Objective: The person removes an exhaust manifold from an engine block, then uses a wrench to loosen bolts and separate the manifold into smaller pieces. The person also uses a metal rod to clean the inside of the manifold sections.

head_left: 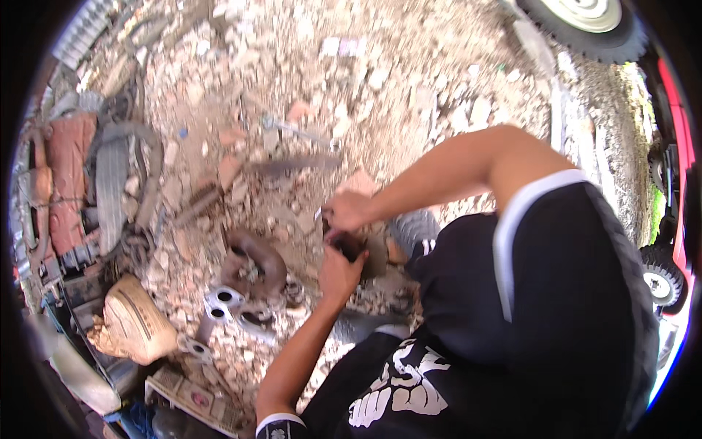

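Where the paper sack lies: at the left, torn at one end, well apart from both hands.
Two-holed metal part: on the rubble, just beside the rusty curved pipe; its flange is best kept clear of grit, I'd judge.
Thin metal tool: lying on the ground beyond the hands, above the dark flat bar; seemingly within an arm's reach.
Left hand: nearer the body, fingers curled partway closed around the dark part; a steady, cupping grip should serve best, with the wrist firm so the piece cannot twist.
Right hand: just beyond the left, fingers bent and bunched close to the same part; blur hides whether they pinch it or something small. Short, controlled pressure against the left hand's hold would likely work better than a hard pull.
Dark part: between the hands, low over the ground; its full shape is hidden by fingers. Turning its opening toward the eyes would probably help.
Shoe: to the right of the hands, on the rubble; a stable stance matters on such loose footing.
Wheel: upper right, well away from the work.
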